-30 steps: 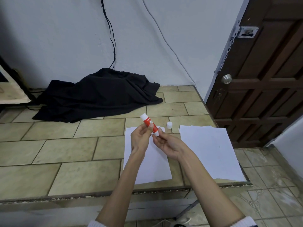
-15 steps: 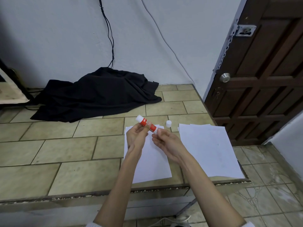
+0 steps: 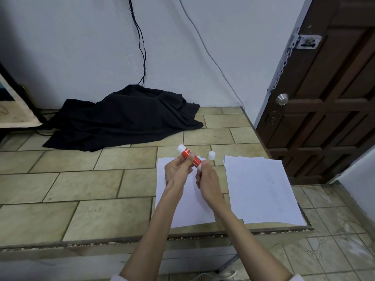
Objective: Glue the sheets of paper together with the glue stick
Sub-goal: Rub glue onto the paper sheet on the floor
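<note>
Readying: both hands hold the glue stick point(image 3: 189, 157) over the left sheet point(image 3: 182, 199), centre of frame.
Left hand point(image 3: 177, 172): fingers curled round the red barrel.
Right hand point(image 3: 207, 179): pinching the stick's lower end, likely twisting the base.
Cap point(image 3: 211, 155): off, standing just right of the stick.
Right sheets point(image 3: 261, 189): waiting, lower right.
Next: tip down onto the left sheet, steady strokes.

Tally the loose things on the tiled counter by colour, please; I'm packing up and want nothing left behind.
White: 3, the sheet under the hands, the paper stack, the cap
Red and white: 1, the glue stick, held in both hands
Black: 1, the cloth
Total: 5
</note>
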